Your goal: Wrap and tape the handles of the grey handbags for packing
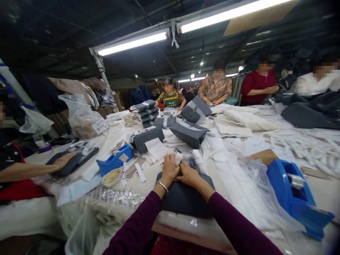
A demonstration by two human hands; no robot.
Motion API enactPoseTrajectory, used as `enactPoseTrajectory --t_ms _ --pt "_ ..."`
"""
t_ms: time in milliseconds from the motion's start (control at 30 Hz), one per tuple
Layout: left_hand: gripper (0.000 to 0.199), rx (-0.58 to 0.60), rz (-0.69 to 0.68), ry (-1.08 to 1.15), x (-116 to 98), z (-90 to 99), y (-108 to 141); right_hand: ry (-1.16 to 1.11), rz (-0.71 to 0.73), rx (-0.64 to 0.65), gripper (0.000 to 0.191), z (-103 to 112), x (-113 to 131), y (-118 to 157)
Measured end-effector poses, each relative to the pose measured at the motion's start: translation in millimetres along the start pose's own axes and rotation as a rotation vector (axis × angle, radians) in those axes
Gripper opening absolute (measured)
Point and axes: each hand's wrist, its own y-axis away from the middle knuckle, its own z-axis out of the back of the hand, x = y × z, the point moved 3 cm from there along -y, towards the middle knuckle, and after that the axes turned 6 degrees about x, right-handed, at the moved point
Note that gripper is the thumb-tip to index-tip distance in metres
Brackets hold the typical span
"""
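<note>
A dark grey bag (pixel 186 198) lies flat at the table's near edge, under my wrists. My left hand (pixel 170 168) is closed at the bag's far side, its fingers bent round a white wrapped piece (pixel 178 158). Beside it, touching, my right hand (pixel 190 175) has its fingers curled at the same spot; what they grip is hidden. Clear plastic and a grey strap (pixel 191 162) bunch up just beyond both hands, with a white roll (pixel 199 161) to their right. Farther back sit grey bags, one boxy bag (pixel 190 134) and another with white paper (pixel 156 148) against it.
Blue tape dispensers stand left (pixel 115 159) and right (pixel 290 194). A round tape roll (pixel 112 177) lies near the left one. Stacked wrapped bags (pixel 148 115) are farther back. Another person's hand (pixel 63 161) rests on dark pieces at left; several people stand across the table.
</note>
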Motion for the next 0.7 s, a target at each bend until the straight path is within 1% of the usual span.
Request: enactPoseTrajectory --t_ms 100,200,267,400,567,633,700 --pt "0.046 -0.018 -0.018 0.020 -1 0.2 1 0.007 -0.015 0.026 0.076 3 0 -4" --pt "0.047 -0.041 0.014 0.175 1 1.8 1 0.012 -0.032 0.057 0.075 6 0 -9" --pt "0.046 -0.033 0.040 0.276 4 2.6 -1 0.012 -0.048 0.066 0.074 8 0 -11" --pt "0.044 -0.008 0.081 0.370 11 3.1 -8 0.011 -0.075 0.061 0.079 7 0 -14" --pt "0.033 -0.005 0.224 0.524 26 -1.9 -16 0.015 -0.088 0.024 0.094 4 1 -12" --pt "0.031 0.007 0.292 0.631 34 -5.5 -20 0.019 -0.093 0.029 0.097 4 1 -13" --pt "0.029 0.045 0.349 0.766 41 -8.9 -25 0.026 -0.101 0.041 0.097 4 1 -14"
